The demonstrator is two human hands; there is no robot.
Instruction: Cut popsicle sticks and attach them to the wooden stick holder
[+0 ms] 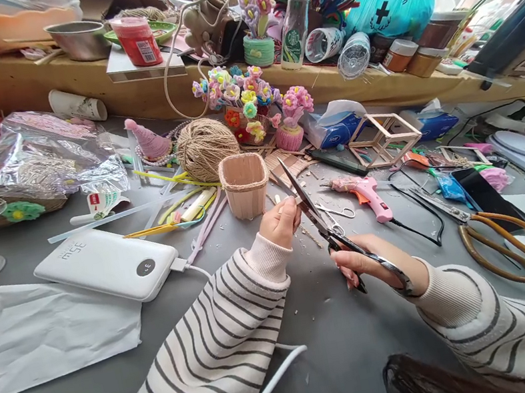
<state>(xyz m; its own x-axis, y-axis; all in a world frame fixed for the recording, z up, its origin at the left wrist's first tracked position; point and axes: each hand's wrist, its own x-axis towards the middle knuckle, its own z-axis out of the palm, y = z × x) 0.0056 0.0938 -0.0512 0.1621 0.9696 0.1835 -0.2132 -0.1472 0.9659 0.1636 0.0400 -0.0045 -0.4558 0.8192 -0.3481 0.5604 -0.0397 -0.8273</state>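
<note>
My right hand [373, 261] is closed round the handles of a pair of black scissors [313, 208]. Their blades stand apart and point up and away from me. My left hand [280, 222] is closed in a pinch beside the blades; a small pale sliver seems to show at its fingertips, too little to name. Just beyond that hand stands a small basket of thin wooden strips [245, 189], upright, with a twine-like rim. Small silver scissors [339, 211] lie on the table behind the blades. Tiny scraps are scattered about my hands.
A white power bank [104, 265] with a cable lies at left, near crumpled white paper [60, 330]. Behind are a twine ball [207, 148] and pipe-cleaner flowers [245, 98]. At right are a pink glue gun [358, 193], large gold-handled scissors [499, 243] and a wooden stick frame [384, 138].
</note>
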